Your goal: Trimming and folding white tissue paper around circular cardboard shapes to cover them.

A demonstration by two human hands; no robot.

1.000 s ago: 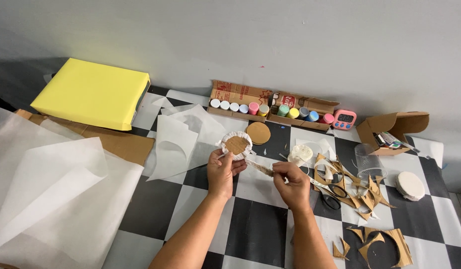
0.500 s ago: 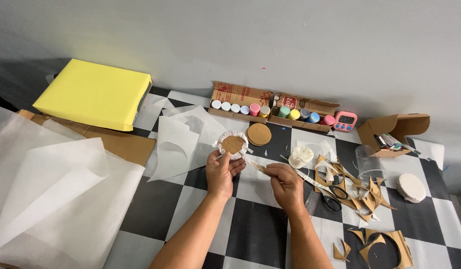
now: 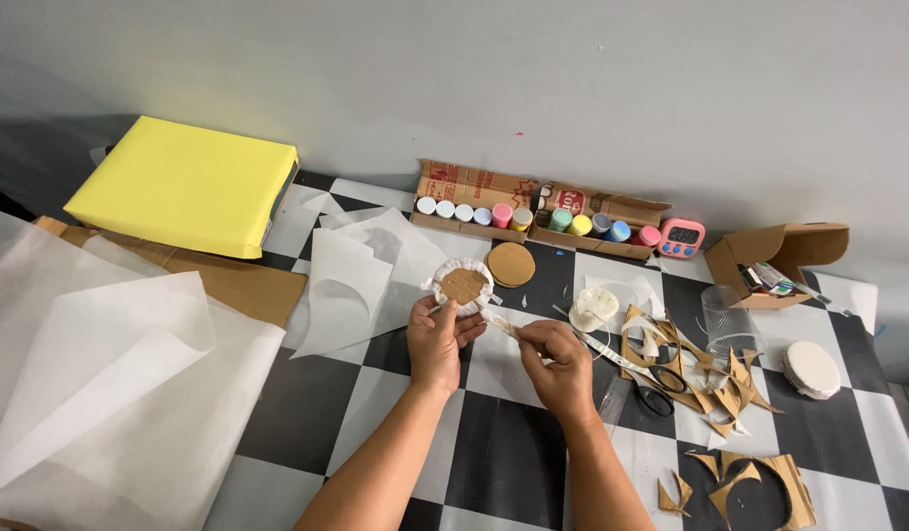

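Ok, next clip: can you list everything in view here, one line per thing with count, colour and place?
paper-wrapped disc: one, brown card with white paper edge, centre, held by the left hand
tape strip: one, pale, between the two hands
bare card disc: one, brown, beside the wrapped disc
paint pots: a row, white, pink, yellow, green, blue, in a long brown box by the wall
yellow package: one, far left
tracing sheets: several, translucent white, left
timer: one, pink, right of the paints
open carton: one, brown, far right
card offcuts: many, brown, right
scissors: one, dark handles, among the offcuts
finished discs: a white stack, right
checkered table: black and white
left hand: holding the wrapped disc
right hand: pinching the tape strip
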